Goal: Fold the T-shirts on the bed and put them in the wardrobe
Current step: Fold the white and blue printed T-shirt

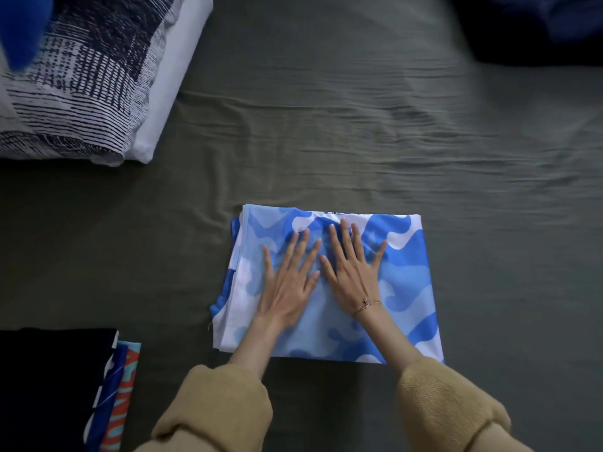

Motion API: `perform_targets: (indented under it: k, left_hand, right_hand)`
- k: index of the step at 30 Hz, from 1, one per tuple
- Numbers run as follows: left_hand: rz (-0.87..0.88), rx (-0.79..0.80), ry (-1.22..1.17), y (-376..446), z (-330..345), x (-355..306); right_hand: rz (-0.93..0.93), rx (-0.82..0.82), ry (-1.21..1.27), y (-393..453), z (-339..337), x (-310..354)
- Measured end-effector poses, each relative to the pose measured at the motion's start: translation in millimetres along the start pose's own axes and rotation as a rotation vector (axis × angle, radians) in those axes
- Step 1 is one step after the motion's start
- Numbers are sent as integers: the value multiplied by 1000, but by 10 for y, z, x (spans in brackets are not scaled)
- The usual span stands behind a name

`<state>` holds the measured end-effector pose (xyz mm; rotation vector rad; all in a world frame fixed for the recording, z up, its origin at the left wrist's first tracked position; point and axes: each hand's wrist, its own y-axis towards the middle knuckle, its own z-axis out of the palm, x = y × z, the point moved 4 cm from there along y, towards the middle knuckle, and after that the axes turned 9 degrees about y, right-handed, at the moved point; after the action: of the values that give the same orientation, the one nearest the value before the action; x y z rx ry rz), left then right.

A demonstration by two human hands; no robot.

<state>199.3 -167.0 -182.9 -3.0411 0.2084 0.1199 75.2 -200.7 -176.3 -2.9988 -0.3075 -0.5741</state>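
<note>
Left hand (287,288) and right hand (354,272), fingers straight and spread, press flat side by side on the folded blue-and-white camouflage-patterned T-shirt (408,282), which lies at lower centre of the frame on the dark olive-grey bed sheet (326,125). A thin gold bracelet (367,305) circles the right wrist; tan knitted sleeves (215,409) cover both forearms. A stack of folded garments (55,386), dark on top, occupies the lower left. A navy-and-white patterned pillow (81,86) lies at upper left.
</note>
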Motion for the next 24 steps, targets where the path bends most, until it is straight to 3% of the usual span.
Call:
perform_targets:
  k: [6,9,12,16,19,24]
  left_hand:
    - [-226,113,-85,68,39,147]
    - [-237,141,-77,79,9,130]
    - [-251,94,-61,70,-61,112]
    - [-284,-201,-152,27,-318,-14]
    - [-253,-76,-488,15,-331,-194]
    - [-265,81,-725,-22,-249,-289]
  right_hand:
    - [26,93,24,84,-34,-324]
    - [37,108,65,58,-72,-380]
    - [213,-75,98,-99,-223,-549]
    - [613,-273,228,-400,-461,-776]
    - [785,-269,313,-553,-547,-808]
    - [909,-171,583,-546,-680,-754]
